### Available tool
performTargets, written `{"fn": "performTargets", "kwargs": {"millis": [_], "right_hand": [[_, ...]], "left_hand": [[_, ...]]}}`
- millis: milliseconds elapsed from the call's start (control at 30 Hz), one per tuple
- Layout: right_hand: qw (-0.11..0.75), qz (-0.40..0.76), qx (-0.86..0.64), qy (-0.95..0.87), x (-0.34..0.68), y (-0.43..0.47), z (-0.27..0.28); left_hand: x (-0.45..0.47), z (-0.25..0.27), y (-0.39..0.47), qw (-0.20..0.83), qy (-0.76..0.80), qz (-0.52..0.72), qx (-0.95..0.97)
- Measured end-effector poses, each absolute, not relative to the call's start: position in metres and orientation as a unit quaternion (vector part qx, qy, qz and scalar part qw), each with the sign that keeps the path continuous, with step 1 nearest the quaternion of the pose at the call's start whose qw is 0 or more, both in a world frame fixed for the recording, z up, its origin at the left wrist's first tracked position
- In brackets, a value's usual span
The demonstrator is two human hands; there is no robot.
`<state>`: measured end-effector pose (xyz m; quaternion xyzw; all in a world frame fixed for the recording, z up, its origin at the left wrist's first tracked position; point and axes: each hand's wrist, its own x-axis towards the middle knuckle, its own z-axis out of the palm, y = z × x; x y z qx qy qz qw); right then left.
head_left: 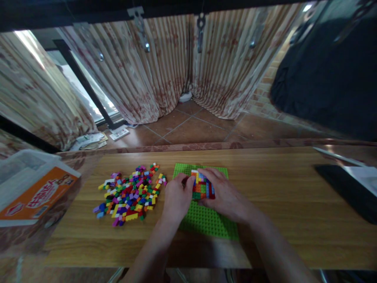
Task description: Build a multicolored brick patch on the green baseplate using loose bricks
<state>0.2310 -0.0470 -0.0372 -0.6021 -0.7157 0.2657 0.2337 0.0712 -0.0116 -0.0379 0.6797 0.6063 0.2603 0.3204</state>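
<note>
A multicoloured block of stacked toy bricks (202, 188) stands on the green studded baseplate (210, 221), over its upper middle part. My right hand (222, 192) wraps round the right side of this brick block, fingers behind it and thumb in front. At the block's left edge, my left hand (176, 194) is closed, its thumb tip against or very near the bricks. Something dark and small shows between that thumb and the fingers, too unclear to name. Left of the baseplate lies a spread pile of loose toy bricks (132, 194) in many colours.
The wooden table (279, 220) carries all of this. At its left stands a clear plastic box (26, 165) with an orange label. A black flat object (343, 188) and white paper (363, 177) lie at the right. Striped curtains (165, 70) hang beyond the tiled floor (188, 124).
</note>
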Motion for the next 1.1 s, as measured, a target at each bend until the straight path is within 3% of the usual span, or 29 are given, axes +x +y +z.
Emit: {"fn": "performTargets", "kwargs": {"millis": [233, 500, 767, 1100], "right_hand": [[0.235, 0.258, -0.603, -0.718, 0.232, -0.047, -0.041], [0.232, 0.253, -0.597, -0.725, 0.234, -0.047, -0.044], [0.223, 0.254, -0.606, -0.72, 0.235, -0.049, -0.04], [0.233, 0.253, -0.603, -0.72, 0.234, -0.048, -0.042]], "left_hand": [[0.072, -0.045, -0.005, 0.42, 0.602, 0.323, 0.598], [0.072, -0.044, -0.01, 0.427, 0.59, 0.327, 0.602], [0.03, -0.032, 0.006, 0.265, 0.639, 0.308, 0.653], [-0.001, -0.036, 0.017, 0.135, 0.663, 0.133, 0.725]]}}
